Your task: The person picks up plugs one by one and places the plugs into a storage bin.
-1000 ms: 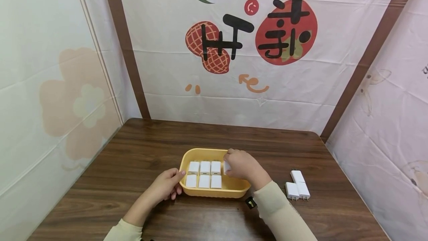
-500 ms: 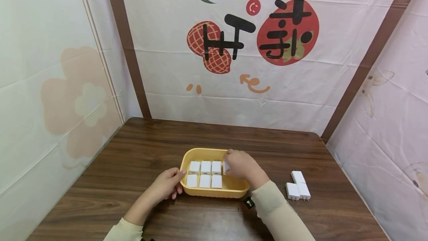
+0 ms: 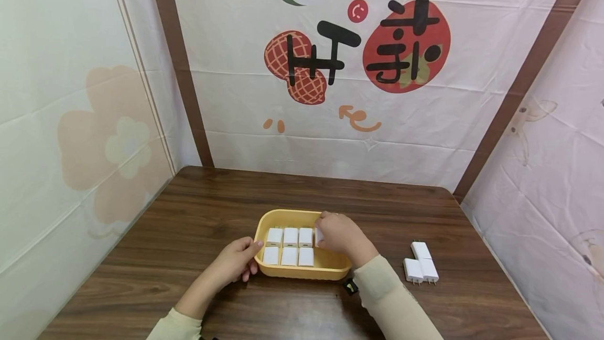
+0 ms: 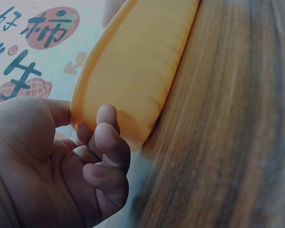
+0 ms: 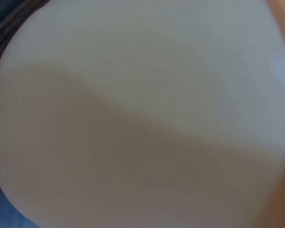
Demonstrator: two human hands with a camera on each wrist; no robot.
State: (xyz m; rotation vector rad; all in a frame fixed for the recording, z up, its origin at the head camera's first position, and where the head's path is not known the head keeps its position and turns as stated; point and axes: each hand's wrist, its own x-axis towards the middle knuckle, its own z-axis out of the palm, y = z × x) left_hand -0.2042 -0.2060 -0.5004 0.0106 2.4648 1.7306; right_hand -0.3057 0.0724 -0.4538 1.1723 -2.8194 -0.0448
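A yellow plastic basket (image 3: 302, 273) stands on the table in the head view. Inside it, several white charger plugs (image 3: 290, 237) lie in two rows. My left hand (image 3: 236, 260) pinches the basket's left end, thumb over the rim and fingers outside, as the left wrist view also shows with the hand (image 4: 61, 161) at the basket's wall (image 4: 137, 71). My right hand (image 3: 343, 234) reaches over the basket's right part and holds another white charger plug (image 3: 319, 237) beside the back row, mostly hidden by the fingers. The right wrist view is blurred and filled by a pale surface.
Three more white charger plugs (image 3: 421, 250) lie grouped on the brown wooden table (image 3: 226, 198), right of the right forearm, prongs showing. A small black item (image 3: 351, 286) sits by the right cuff. Printed cloth walls (image 3: 283, 146) stand behind and at both sides.
Hardly anything differs: the right forearm has shifted very slightly left, while both hands keep their holds and the charger plugs stay in their places.
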